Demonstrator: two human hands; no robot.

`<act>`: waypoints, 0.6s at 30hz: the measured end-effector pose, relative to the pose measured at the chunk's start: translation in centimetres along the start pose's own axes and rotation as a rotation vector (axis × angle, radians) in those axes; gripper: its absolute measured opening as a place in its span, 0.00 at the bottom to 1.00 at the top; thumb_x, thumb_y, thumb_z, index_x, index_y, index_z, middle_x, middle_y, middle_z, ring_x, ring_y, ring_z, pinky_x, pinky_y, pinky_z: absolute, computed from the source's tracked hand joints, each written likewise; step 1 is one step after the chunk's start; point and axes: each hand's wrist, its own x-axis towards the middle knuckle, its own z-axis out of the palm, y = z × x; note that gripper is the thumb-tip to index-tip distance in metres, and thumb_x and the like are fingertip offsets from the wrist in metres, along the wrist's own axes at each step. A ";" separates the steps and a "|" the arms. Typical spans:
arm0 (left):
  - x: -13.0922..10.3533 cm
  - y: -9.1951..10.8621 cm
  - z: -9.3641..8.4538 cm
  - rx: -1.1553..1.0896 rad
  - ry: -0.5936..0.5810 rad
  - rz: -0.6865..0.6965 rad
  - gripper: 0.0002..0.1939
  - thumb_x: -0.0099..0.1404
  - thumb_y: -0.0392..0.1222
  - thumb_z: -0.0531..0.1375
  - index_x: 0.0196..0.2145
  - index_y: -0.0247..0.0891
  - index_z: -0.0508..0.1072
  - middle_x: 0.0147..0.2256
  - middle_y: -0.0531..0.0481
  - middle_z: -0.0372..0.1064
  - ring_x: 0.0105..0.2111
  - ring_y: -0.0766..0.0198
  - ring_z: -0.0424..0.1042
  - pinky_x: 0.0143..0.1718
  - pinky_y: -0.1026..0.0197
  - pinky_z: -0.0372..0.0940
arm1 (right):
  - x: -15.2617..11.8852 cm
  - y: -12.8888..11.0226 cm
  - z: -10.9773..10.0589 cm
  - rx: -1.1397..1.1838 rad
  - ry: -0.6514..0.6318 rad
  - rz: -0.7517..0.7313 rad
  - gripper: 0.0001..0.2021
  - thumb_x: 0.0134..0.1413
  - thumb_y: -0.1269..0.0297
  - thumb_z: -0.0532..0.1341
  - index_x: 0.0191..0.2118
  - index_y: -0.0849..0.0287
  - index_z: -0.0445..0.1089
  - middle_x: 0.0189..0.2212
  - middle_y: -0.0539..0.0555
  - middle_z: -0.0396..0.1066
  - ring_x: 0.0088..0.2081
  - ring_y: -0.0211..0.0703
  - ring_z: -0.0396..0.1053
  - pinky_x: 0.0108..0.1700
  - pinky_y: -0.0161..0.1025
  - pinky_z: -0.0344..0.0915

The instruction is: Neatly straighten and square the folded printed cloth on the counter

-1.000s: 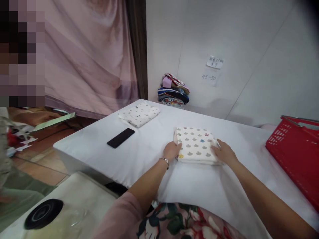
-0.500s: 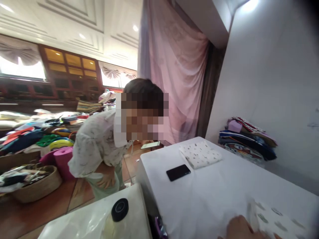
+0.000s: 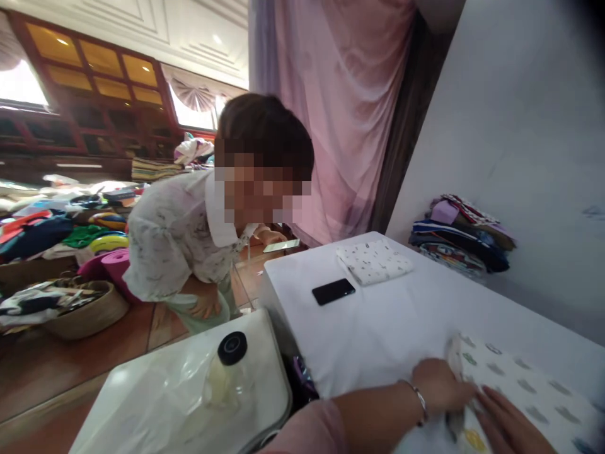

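A white cloth with a print of grey and coloured motifs [image 3: 529, 378] lies on the white-covered table at the lower right of the head view. My left hand [image 3: 437, 384], with a bracelet at the wrist, is closed on its left edge, where the fabric bunches. Just beside it, my right hand [image 3: 513, 419] rests on the cloth, fingers stretched out and slightly blurred. Farther back on the table are a black phone [image 3: 333, 291] and a folded white patterned cloth [image 3: 375, 261]; neither hand touches them.
Another person [image 3: 174, 233] leans over the table's far left corner, a light flat device near one hand. A bottle with a black lid [image 3: 227, 372] stands on a white surface [image 3: 118, 391] at left. Folded clothes [image 3: 460, 239] are stacked by the wall. Baskets and clothing fill the left.
The view has dipped and shifted. My left forearm and more of both hands and the printed cloth have come into sight. The other person still leans over.
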 end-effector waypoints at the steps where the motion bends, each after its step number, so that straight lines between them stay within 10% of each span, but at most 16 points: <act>1: -0.1 0.1 -0.2 0.019 -0.009 0.016 0.24 0.52 0.55 0.57 0.39 0.33 0.77 0.37 0.37 0.74 0.38 0.51 0.73 0.33 0.59 0.65 | -0.2 -1.3 -0.8 -0.016 -0.029 0.012 0.21 0.47 0.46 0.54 0.40 0.51 0.75 0.48 0.59 0.70 0.49 0.59 0.67 0.51 0.58 0.65; 7: 0.5 -0.1 -0.7 0.039 -0.003 0.086 0.19 0.57 0.49 0.56 0.38 0.33 0.76 0.39 0.40 0.74 0.37 0.56 0.72 0.32 0.63 0.63 | -0.8 -7.8 -5.1 -0.047 -0.123 0.077 0.23 0.56 0.53 0.50 0.49 0.61 0.70 0.54 0.60 0.64 0.55 0.51 0.61 0.58 0.52 0.57; 18: 2.6 0.5 -1.3 -0.001 0.008 0.127 0.20 0.55 0.55 0.59 0.30 0.33 0.75 0.32 0.44 0.75 0.31 0.61 0.72 0.26 0.66 0.57 | 0.9 -9.1 -8.2 -0.063 -0.055 0.157 0.20 0.57 0.60 0.49 0.53 0.61 0.65 0.54 0.60 0.63 0.57 0.49 0.58 0.58 0.50 0.56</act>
